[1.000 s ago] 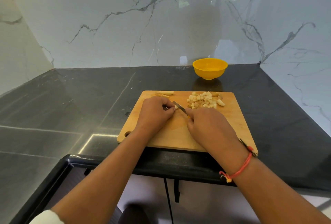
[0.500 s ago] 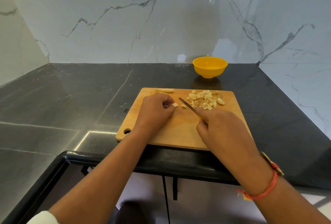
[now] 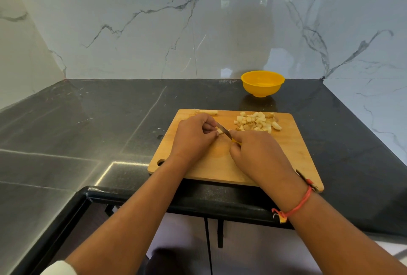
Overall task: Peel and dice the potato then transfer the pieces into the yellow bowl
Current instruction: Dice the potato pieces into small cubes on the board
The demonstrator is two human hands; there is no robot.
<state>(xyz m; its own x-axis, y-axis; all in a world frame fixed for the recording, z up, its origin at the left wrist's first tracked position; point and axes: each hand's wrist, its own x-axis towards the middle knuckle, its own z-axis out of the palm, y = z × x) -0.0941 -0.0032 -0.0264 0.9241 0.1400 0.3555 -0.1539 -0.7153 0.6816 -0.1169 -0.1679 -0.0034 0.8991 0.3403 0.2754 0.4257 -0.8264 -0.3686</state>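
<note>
A dark stone countertop carries a wooden cutting board at its near edge. The left hand, fingers curled, pinches a small potato piece near the board's middle. The right hand grips a knife, its blade touching that piece. The yellow bowl stands at the countertop's far edge, apart from the board. A pile of diced potato lies by the board's far edge, right of centre; a pale potato strip rests on that edge nearer the left corner.
</note>
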